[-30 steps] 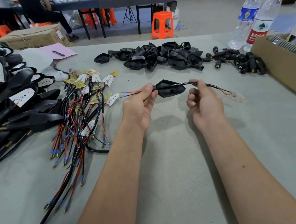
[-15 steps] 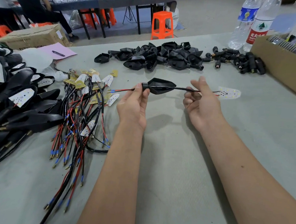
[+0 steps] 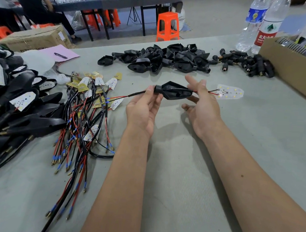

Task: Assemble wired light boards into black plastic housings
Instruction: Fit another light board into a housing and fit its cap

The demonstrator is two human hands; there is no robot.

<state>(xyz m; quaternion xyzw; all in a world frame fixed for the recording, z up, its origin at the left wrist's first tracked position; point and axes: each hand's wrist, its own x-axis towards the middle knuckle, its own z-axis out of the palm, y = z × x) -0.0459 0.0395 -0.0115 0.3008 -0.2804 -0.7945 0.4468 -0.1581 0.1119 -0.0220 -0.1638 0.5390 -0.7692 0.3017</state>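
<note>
While a worker's left hand (image 3: 142, 108) pinches the stem end of a black, diamond-shaped plastic housing (image 3: 173, 92) held above the grey felt-covered table (image 3: 179, 199), the sheathed red-and-black cable (image 3: 135, 95) already runs through it, trailing out to the left. On the far side, the white, shield-shaped LED light board (image 3: 230, 92) hangs in the air on short red and black leads, well clear of the shell. The right hand (image 3: 201, 108) sits just behind the housing with fingers spread and relaxed, gripping nothing. A hard tug on the cable from here could, by my reckoning, strain the soldered leads or drag the board in crooked so it jams at the rim. Near the left elbow a tangle of loose wired boards (image 3: 87, 111) could snag the trailing cable. Open felt lies in front of both forearms; the pile of empty black housings (image 3: 161, 57) and a brown cardboard box (image 3: 293, 71) bound the far and right sides.
</note>
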